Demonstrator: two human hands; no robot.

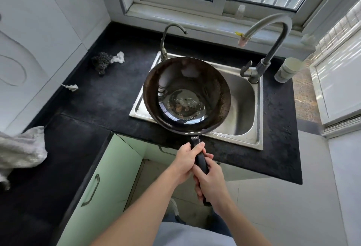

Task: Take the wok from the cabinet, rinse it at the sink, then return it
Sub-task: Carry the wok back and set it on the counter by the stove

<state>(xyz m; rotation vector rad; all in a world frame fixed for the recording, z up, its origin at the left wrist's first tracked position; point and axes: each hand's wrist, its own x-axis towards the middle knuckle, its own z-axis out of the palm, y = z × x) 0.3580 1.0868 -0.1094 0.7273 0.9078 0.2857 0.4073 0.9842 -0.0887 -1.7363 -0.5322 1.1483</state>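
Note:
A dark round wok hangs over the left part of the steel sink, with a little water and bubbles pooled in its bottom. Its black handle points toward me. My left hand grips the handle near the wok. My right hand grips the handle's rear end just behind the left. The tall faucet arches over the sink at the right, its spout above and right of the wok. Below the counter, a green cabinet door stands open to the left.
A smaller faucet stands at the sink's back left. On the black counter lie a steel scourer, bits of white paper and a grey cloth. Stacked paper cups sit right of the faucet.

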